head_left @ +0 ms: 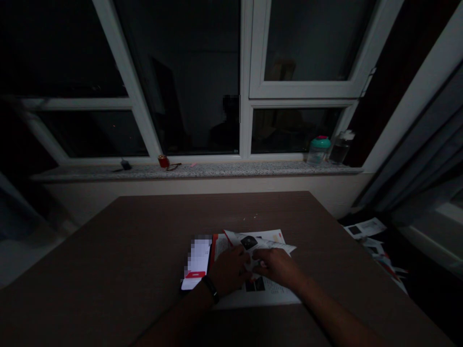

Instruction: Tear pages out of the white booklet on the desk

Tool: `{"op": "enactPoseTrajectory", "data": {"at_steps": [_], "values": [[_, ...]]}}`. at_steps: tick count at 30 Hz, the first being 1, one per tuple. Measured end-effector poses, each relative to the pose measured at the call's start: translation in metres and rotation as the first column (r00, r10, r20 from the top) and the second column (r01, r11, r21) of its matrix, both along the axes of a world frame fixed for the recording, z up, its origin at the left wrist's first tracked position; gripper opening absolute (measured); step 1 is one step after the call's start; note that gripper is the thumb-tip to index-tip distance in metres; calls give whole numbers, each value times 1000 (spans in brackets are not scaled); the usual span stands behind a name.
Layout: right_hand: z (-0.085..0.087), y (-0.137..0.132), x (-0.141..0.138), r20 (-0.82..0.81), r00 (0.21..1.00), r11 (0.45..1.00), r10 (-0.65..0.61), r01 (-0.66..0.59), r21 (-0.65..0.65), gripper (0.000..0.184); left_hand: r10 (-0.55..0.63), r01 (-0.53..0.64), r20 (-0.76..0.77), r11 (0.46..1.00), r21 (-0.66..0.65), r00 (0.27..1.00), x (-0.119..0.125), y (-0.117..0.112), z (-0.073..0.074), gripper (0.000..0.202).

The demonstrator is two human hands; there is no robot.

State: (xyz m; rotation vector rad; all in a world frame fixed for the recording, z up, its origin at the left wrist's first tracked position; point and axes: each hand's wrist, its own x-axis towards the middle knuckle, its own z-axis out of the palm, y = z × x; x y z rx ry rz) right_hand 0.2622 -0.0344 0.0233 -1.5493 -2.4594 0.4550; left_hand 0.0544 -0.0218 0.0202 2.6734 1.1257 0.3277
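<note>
The room is dim. My left hand (228, 272), with a dark band on the wrist, and my right hand (278, 267) meet over a printed paper sheet (265, 294) lying on the brown table (144, 250). Both hands pinch a smaller folded piece of paper (258, 243) with a dark printed patch, lifted a little above the sheet. A lit phone (197, 262) lies flat just left of my left hand, touching the sheet's edge.
A stone window sill (202, 170) runs behind the table, with a small red object (163, 161), a teal-lidded jar (318, 150) and a clear bottle (340, 147). Loose papers (365, 227) lie on the floor at right, beside curtains (427, 159).
</note>
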Motion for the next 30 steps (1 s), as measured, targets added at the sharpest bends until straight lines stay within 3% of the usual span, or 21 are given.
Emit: {"op": "enactPoseTrajectory", "data": {"at_steps": [30], "values": [[8,-7,-7,1,1000,1000,-11,11,-29,28,-32,32,-44,999,20,999,-1,1,5,21]]}}
